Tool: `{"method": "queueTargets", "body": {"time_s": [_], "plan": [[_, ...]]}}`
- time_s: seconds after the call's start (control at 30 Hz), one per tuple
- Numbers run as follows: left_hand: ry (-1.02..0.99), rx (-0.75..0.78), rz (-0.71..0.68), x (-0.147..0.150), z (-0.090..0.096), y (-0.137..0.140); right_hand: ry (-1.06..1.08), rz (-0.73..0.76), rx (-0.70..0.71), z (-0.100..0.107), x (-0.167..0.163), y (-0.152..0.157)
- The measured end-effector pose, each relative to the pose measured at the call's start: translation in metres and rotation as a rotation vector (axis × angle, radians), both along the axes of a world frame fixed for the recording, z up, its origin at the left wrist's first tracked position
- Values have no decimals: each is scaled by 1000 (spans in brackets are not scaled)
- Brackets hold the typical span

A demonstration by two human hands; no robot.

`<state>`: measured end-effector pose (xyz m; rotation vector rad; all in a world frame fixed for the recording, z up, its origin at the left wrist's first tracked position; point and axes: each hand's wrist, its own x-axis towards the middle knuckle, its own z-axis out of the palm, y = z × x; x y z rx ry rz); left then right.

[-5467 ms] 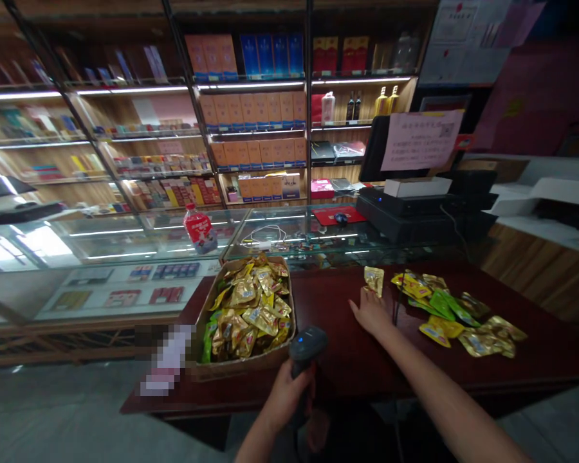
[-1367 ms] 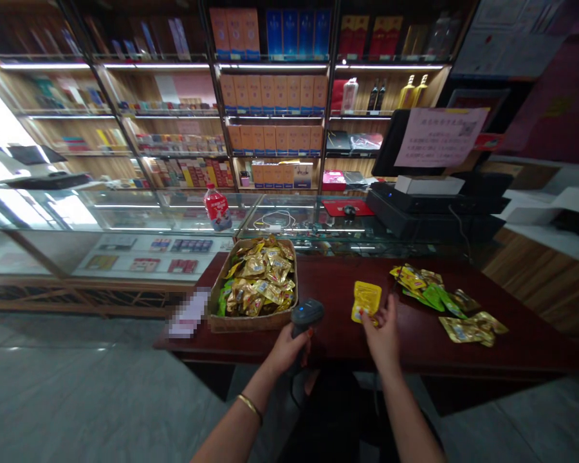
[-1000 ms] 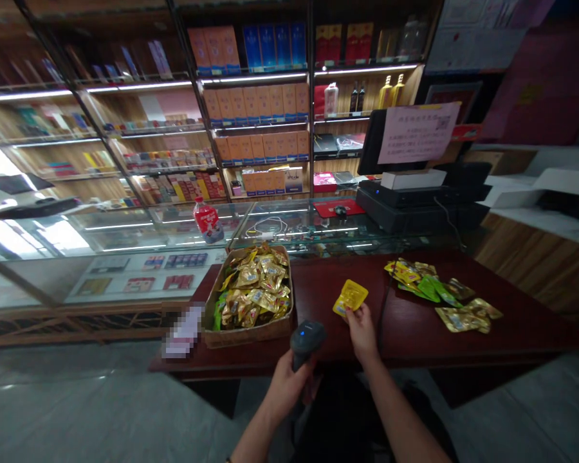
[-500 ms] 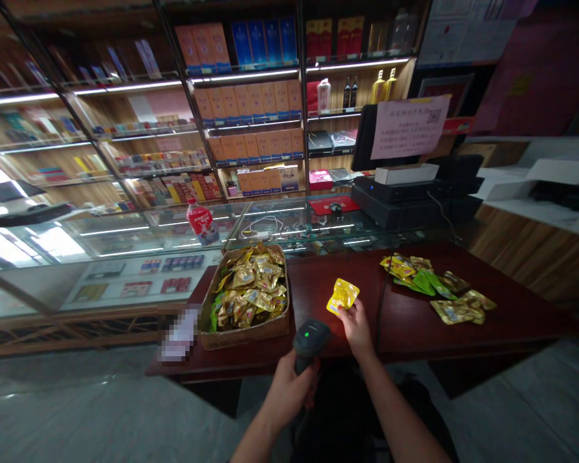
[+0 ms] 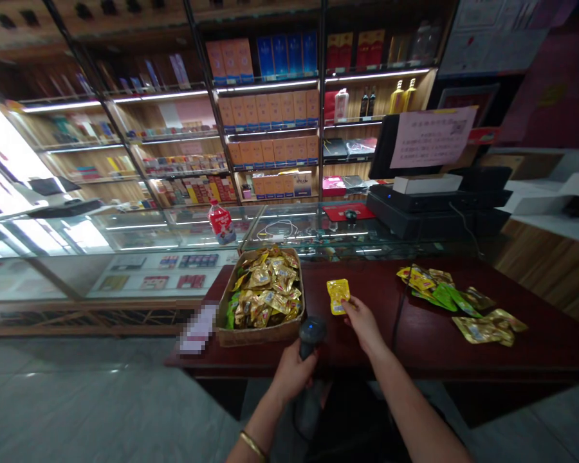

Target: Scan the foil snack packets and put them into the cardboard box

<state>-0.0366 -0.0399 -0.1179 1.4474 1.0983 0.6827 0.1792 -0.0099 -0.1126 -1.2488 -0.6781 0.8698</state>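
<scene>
My left hand (image 5: 292, 374) is wrapped round the handle of a dark barcode scanner (image 5: 312, 330), whose top shows a small blue light. Between the fingertips of my right hand (image 5: 361, 319) is a small yellow snack packet (image 5: 338, 296), held by its lower right corner above the dark red table (image 5: 367, 354). Left of the scanner, a cardboard box (image 5: 260, 335) is heaped with gold and some green packets (image 5: 267, 289). Over on the right side of the table lies a loose group of yellow and green packets (image 5: 434, 288), with gold packets (image 5: 491, 326) just in front.
A glass display counter (image 5: 183, 241) runs behind the table, bearing a red-labelled bottle (image 5: 220, 222). A monitor with a pink notice (image 5: 431, 138) stands above a black cash drawer (image 5: 434, 215). A cable (image 5: 401, 308) crosses the table. A blurred sheet (image 5: 199, 329) lies at the left edge.
The view has shifted a little leftward. The yellow packet has turned more upright in my right hand, and the scanner's light has gone from green to blue.
</scene>
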Motion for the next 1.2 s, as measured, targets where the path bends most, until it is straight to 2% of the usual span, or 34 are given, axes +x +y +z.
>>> {"method": "queueTargets", "body": {"time_s": [0.1, 0.17, 0.23, 0.3, 0.37, 0.47, 0.63, 0.73, 0.83, 0.9, 0.97, 1.13, 1.2], "plan": [[17, 1, -19, 1, -4, 3, 42, 121, -2, 35, -34, 26], [12, -10, -16, 1, -4, 4, -43, 251, 29, 51, -57, 45], [14, -27, -10, 1, -4, 5, -206, 306, 31, 59, -68, 60], [28, -26, -14, 2, -3, 6, -335, 239, 14, 57, -60, 68], [48, -18, -17, 2, -3, 7, -409, 102, -17, 48, -33, 69], [57, -8, -16, 2, -2, 6, -534, -103, -106, 31, 31, 65], [8, -19, -6, 1, -2, 4, -664, -275, -264, 17, 131, 66], [4, -25, 2, 1, -3, 4, -762, -366, -361, 13, 172, 68], [10, -38, 4, 0, -1, 3, -926, -497, -511, 3, 192, 64], [4, -53, 3, 0, 1, 4, -1001, -513, -534, -5, 187, 57], [-9, -60, -2, 0, 2, 4, -1068, -453, -481, -14, 166, 47], [-15, -47, 5, 1, -1, 3, -1232, -201, -295, -38, 80, 11], [-9, -40, 18, 1, -2, 2, -1228, -90, -208, -45, 53, -3]]}}
